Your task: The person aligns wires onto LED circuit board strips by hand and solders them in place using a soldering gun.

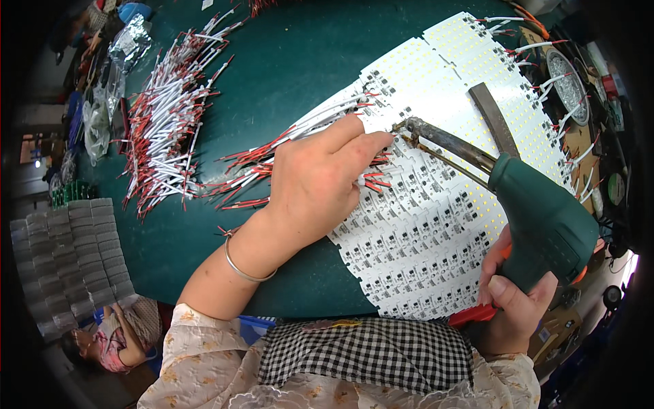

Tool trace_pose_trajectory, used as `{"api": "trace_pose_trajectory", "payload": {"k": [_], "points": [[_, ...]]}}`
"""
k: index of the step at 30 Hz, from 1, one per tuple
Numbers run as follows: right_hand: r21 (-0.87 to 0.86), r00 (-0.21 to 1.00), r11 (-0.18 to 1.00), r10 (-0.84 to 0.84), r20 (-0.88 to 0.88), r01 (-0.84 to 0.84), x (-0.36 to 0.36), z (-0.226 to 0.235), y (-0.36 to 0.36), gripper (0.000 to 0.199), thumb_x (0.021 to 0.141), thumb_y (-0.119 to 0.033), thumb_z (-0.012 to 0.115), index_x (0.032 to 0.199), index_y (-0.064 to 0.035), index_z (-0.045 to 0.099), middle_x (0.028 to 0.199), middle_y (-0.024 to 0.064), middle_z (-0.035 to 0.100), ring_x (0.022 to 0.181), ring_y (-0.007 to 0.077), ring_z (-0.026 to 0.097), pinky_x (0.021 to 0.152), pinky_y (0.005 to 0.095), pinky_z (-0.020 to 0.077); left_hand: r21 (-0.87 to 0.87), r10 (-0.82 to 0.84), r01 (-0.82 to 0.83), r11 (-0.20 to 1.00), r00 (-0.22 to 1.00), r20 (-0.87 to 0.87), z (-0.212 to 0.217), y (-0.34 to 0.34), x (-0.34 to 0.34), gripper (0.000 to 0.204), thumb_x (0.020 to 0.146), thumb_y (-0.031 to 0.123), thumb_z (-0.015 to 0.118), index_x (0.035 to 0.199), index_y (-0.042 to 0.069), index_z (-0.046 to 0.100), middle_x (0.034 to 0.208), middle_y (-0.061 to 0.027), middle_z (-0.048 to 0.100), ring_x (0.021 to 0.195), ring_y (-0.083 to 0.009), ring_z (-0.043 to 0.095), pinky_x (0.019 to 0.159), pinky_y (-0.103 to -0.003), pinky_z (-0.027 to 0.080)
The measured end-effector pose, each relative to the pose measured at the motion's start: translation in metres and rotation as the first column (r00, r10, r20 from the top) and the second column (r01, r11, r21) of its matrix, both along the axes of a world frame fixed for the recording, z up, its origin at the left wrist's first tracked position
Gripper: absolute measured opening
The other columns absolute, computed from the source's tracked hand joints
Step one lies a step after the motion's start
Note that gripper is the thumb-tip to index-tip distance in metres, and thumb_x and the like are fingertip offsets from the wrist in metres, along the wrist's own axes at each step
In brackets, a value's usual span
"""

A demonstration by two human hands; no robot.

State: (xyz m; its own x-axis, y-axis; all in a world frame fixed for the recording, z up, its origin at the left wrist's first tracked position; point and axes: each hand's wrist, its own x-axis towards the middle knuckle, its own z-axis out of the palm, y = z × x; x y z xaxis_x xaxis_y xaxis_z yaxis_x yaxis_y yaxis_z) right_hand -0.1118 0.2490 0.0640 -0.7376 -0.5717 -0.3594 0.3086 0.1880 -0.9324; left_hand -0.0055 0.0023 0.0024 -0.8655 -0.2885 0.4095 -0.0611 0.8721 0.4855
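Soldering gun (538,218), green with a long dark metal tip, was gripped in the right hand (514,303), whose fingers were closed around the handle near an orange trigger. Its tip touched the edge of the white circuit boards (436,225), which lay overlapped in a wide fan on the dark green surface (286,61). The left hand (320,184) rested on the boards, and its thumb and forefinger were pressed together, pinching a thin white wire (327,112) with red ends just beside the hot tip. A silver bracelet (242,266) sat on that wrist. To do this step well, I think the wire end should be held steady on its pad, and the tip should touch both wire and pad only shortly, so that the solder flows and the board is not burned. The fingers were very near the tip, so some care was needed there. More white and red wires (170,116) lay in a loose heap on the surface, well apart to the left. A flat grey bar (494,119) lay across the boards behind the gun. Grey trays (71,259) were stacked at the far left.
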Motion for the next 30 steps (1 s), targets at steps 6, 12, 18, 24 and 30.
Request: {"api": "trace_pose_trajectory", "payload": {"k": [6, 12, 18, 24, 30], "points": [[0.026, 0.996, 1.000, -0.010, -0.088, 0.013, 0.002, -0.003, 0.000, 0.069, 0.067, -0.012, 0.072, 0.122, 0.0142, 0.040, 0.090, 0.0184, 0.054, 0.052, 0.0150, 0.055, 0.040, 0.0232, 0.0463, -0.021, 0.005, -0.004, 1.000, 1.000, 0.030, 0.005, 0.001, -0.001, 0.052, 0.054, -0.014, 0.056, 0.099, 0.008, 0.069, 0.073, -0.0056, 0.057, 0.063, -0.0209, 0.061, 0.053, -0.029, 0.048], [-0.119, 0.982, 0.986, -0.133, -0.136, 0.117, 0.001, -0.004, -0.003, 0.073, 0.066, -0.017, 0.073, 0.120, 0.0165, 0.038, 0.073, 0.0165, 0.054, 0.043, 0.0142, 0.051, 0.036, 0.0228, 0.0435, -0.010, -0.010, 0.010, 1.000, 1.000, -0.011, -0.001, -0.002, -0.001, 0.052, 0.054, -0.013, 0.056, 0.099, 0.008, 0.069, 0.072, -0.0054, 0.057, 0.061, -0.0208, 0.060, 0.051, -0.030, 0.047], [-0.068, 0.990, 0.997, 0.009, -0.144, -0.020, -0.010, 0.006, 0.004, 0.074, 0.067, -0.018, 0.074, 0.119, 0.0190, 0.036, 0.058, 0.0108, 0.050, 0.038, 0.0128, 0.048, 0.034, 0.0232, 0.0430, -0.077, 0.008, -0.005, 0.997, 0.999, 0.040, 0.007, 0.000, 0.000, 0.051, 0.053, -0.013, 0.057, 0.098, 0.008, 0.069, 0.073, -0.0055, 0.058, 0.063, -0.0204, 0.062, 0.051, -0.029, 0.048], [-0.080, 0.995, 0.997, -0.002, -0.097, -0.005, -0.005, 0.004, 0.015, 0.073, 0.066, -0.015, 0.074, 0.119, 0.0188, 0.037, 0.059, 0.0111, 0.050, 0.037, 0.0129, 0.048, 0.033, 0.0233, 0.0419, 0.202, -0.097, 0.110, 0.973, 0.993, -0.072, -0.003, -0.010, -0.005, 0.052, 0.056, -0.017, 0.050, 0.098, 0.006, 0.069, 0.072, -0.0074, 0.060, 0.064, -0.0200, 0.060, 0.058, -0.028, 0.047], [-0.094, 0.977, 0.988, -0.138, -0.163, 0.124, 0.003, -0.003, 0.010, 0.072, 0.066, -0.018, 0.076, 0.117, 0.0176, 0.039, 0.062, 0.0118, 0.051, 0.037, 0.0132, 0.048, 0.033, 0.0236, 0.0409, 0.321, -0.191, 0.190, 0.928, 0.981, -0.029, -0.002, -0.018, -0.007, 0.053, 0.057, -0.019, 0.046, 0.098, 0.003, 0.070, 0.072, -0.0081, 0.060, 0.068, -0.0190, 0.060, 0.063, -0.027, 0.048]]}}
